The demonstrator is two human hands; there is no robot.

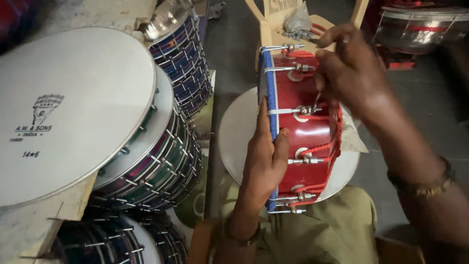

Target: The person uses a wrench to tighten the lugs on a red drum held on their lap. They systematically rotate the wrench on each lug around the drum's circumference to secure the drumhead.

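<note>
Gripped on edge: one red drum (pixel 305 129), small, shell glossy, held upright by the left hand (pixel 264 161), whose palm and fingers close over the blue-bound rim (pixel 270 98) while the thumb presses the near side of the shell. Right hand (pixel 351 73) sits above and to the right of the shell, fingers curled and pinched shut on what appears to be the red cord (pixel 327 146) or a small metal hook near the upper tuning bolts (pixel 300 68); exactly which is too small to tell. Cord runs in zigzag down the shell's right side, threaded between bolts spaced along it. Drum's heads face left and right, so its axis lies across the view and the row of bolts runs from far to near, away from the person; the right hand is at the far end of that row, the left hand bracing the rim nearer the body. Drum rests over a white round drumhead (pixel 234 137) lying flat, above the person's olive-clad lap (pixel 332 230). Left of it: a stack of larger drums (pixel 161 161) with metal rods, topped by a large white drumhead (pixel 73 107) bearing a printed mark. Beyond: a pale plastic chair (pixel 273 24) holding a clear bag of hardware (pixel 298 22), and another drum (pixel 420 27) far right.
</note>
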